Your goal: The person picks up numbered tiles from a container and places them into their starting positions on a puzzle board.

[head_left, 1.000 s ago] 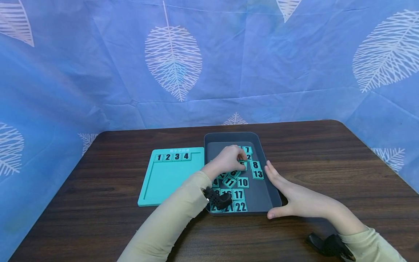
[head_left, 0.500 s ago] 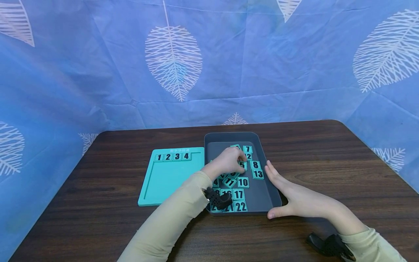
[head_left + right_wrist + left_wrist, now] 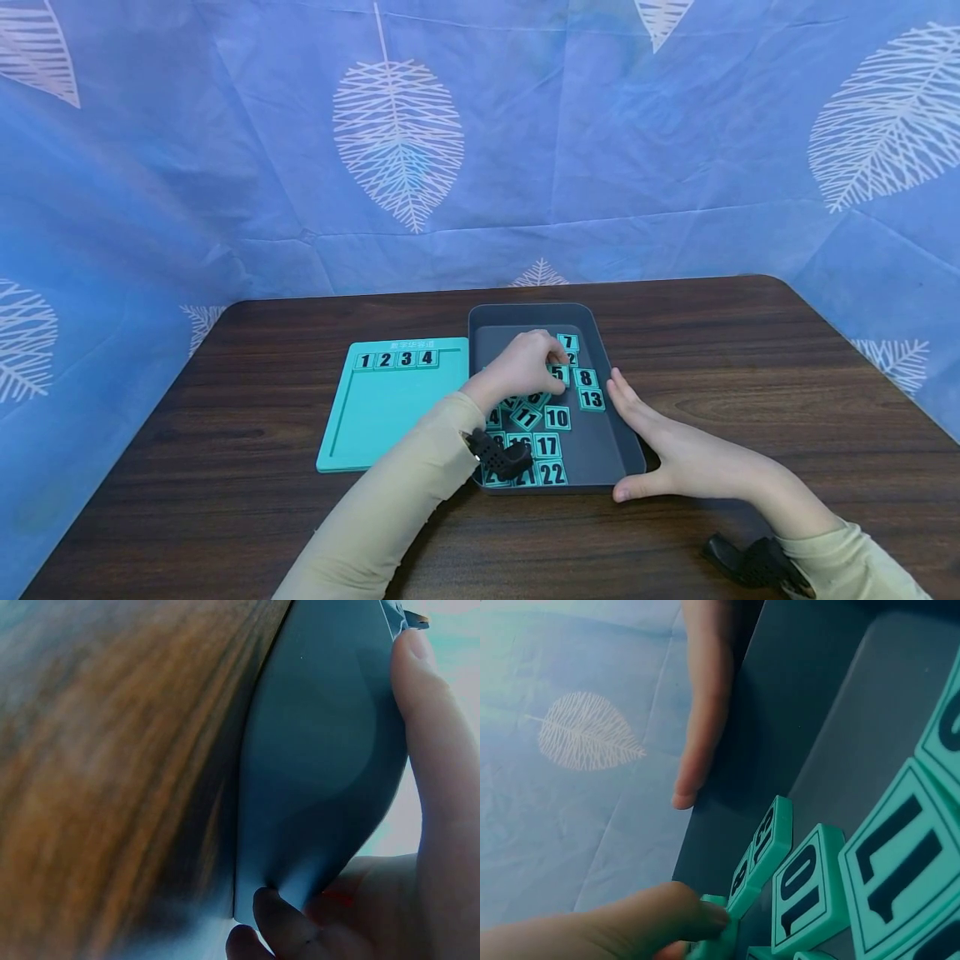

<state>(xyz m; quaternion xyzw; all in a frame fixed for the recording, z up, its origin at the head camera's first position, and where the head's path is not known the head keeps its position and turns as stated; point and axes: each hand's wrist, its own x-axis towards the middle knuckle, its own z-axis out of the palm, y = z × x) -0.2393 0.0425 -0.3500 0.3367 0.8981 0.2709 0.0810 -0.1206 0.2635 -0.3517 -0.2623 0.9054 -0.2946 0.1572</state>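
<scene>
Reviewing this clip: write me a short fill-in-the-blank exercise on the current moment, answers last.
1. The green board carries a row of ____ numbered tiles.
2. The tile between the left hand's thumb and fingers reads ____.
3. In the head view, tile 8 lies directly above tile ____ inside the dark tray.

Missing words: four; 5; 13

The dark brown, wood-grained tabletop [image 3: 225, 467] had rounded far corners. On it lay a flat turquoise board [image 3: 397, 404], left of the middle. Just to its right stood a dark grey tray [image 3: 603, 454] with raised walls, longer from near to far than across, reaching both farther and nearer than the board.
</scene>
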